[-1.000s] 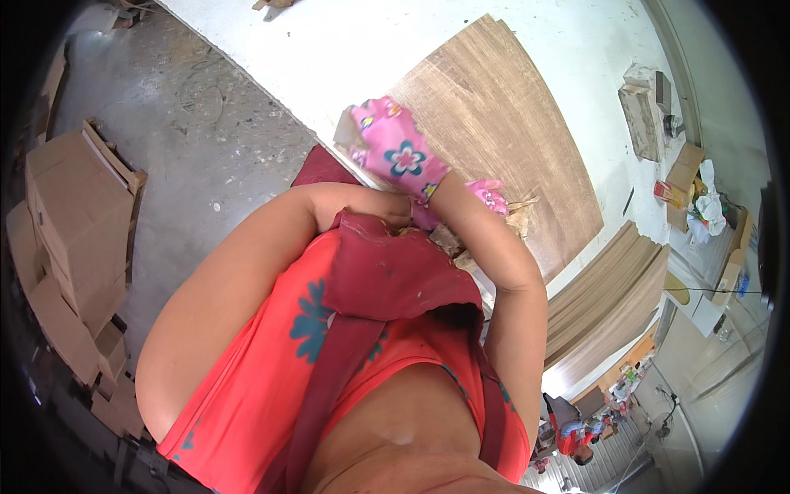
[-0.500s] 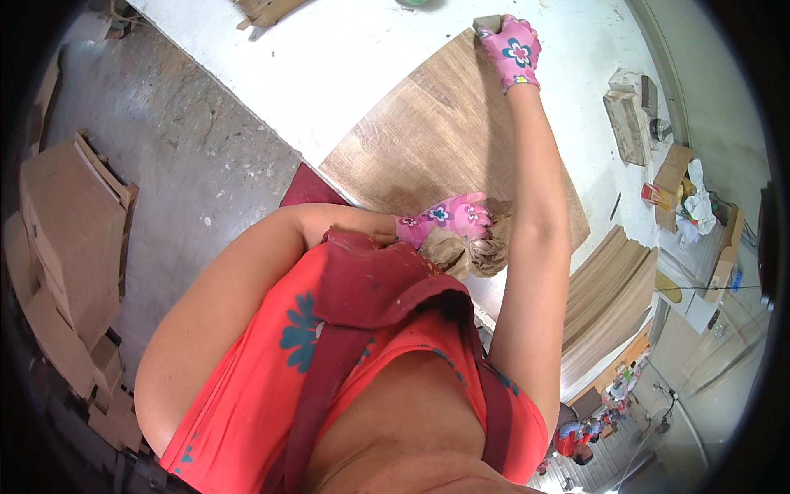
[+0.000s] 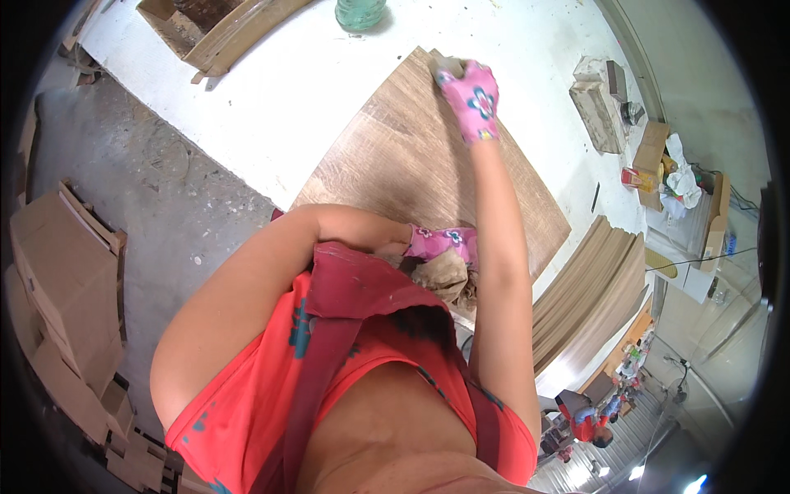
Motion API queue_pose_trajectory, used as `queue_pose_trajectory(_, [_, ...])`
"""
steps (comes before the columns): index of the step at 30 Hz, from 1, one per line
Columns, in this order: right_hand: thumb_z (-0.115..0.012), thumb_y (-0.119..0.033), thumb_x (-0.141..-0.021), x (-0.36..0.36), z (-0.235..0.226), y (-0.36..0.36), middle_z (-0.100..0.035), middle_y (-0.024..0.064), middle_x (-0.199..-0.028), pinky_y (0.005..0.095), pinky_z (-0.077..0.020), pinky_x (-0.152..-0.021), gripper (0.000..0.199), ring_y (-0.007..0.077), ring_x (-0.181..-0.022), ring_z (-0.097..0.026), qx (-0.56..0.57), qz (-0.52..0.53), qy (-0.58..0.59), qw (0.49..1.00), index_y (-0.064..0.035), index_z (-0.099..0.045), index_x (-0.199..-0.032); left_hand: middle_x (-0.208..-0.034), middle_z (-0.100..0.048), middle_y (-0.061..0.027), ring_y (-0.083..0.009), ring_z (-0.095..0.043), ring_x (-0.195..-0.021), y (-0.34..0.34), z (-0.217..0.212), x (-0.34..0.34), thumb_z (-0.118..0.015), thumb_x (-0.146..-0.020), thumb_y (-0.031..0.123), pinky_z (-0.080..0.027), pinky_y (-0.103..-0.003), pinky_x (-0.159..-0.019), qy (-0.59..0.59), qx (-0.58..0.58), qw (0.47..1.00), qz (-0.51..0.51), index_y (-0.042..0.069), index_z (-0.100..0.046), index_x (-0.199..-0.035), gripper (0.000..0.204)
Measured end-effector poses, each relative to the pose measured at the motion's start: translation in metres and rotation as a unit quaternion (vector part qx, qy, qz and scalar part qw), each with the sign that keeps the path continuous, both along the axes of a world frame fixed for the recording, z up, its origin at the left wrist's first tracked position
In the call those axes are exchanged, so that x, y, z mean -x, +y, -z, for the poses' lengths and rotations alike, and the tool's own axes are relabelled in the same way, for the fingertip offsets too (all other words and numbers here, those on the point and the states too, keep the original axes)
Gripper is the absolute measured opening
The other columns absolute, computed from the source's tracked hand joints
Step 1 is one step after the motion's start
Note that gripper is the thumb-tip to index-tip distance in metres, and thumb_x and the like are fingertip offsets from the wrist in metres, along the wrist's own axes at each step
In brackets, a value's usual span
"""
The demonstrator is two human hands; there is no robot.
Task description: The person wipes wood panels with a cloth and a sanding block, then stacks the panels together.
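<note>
A wood-grain board (image 3: 387,136) lies flat on the white table in front of me, one corner pointing away. My right hand (image 3: 472,103), in a pink flowered glove, is closed on a small grey block (image 3: 447,67) at the board's far corner. Closer to my body, my left hand (image 3: 443,240), gloved alike, grips a crumpled brown cloth (image 3: 444,276) over the board's near part. My right forearm hides some of the left fingers and part of the cloth.
A stack of thin boards (image 3: 588,300) stands at the right. Beyond it are a whitish block (image 3: 597,115) and an open carton (image 3: 716,218). A cardboard tray (image 3: 222,53) and green roll-like object (image 3: 360,12) sit at the far side. Cardboard boxes (image 3: 66,280) stand left.
My right hand with the grey block has come slightly back from the far corner, onto the board along its right edge. My left hand stays at the cloth. The view has shifted.
</note>
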State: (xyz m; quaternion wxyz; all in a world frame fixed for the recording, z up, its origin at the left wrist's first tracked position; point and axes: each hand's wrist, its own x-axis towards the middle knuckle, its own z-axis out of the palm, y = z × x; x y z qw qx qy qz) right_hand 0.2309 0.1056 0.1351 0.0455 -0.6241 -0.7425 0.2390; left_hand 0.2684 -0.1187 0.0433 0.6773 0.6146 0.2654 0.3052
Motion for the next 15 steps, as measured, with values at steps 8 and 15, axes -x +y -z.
queue_pose_trajectory(8, [-0.057,-0.034,-0.081,0.018,0.014,0.013,-0.061,0.0225,-0.096,0.0398,-0.0533,-0.078,0.042,0.0304,-0.09,-0.06,-0.059,-0.025,0.072,0.995,0.004,-0.062,-0.099,-0.124,-0.051,-0.0091,-0.0191,-0.048,-0.11,0.01,-0.06,0.109,-0.038,-0.097,0.017,-0.037,-0.029,-0.095,-0.092,0.224,0.957,0.158,0.002,-0.044,-0.129,0.035])
queue_pose_trajectory(15, [-0.058,-0.034,-0.081,-0.038,-0.002,0.0,-0.061,0.0207,-0.096,0.0375,-0.0525,-0.081,0.044,0.0299,-0.091,-0.06,-0.057,-0.004,-0.012,0.998,0.0047,-0.06,-0.103,-0.14,-0.041,-0.012,-0.0206,-0.04,-0.126,0.032,-0.074,0.109,-0.036,-0.099,0.023,-0.028,-0.031,-0.107,0.048,0.163,0.954,0.248,0.002,-0.036,-0.138,0.044])
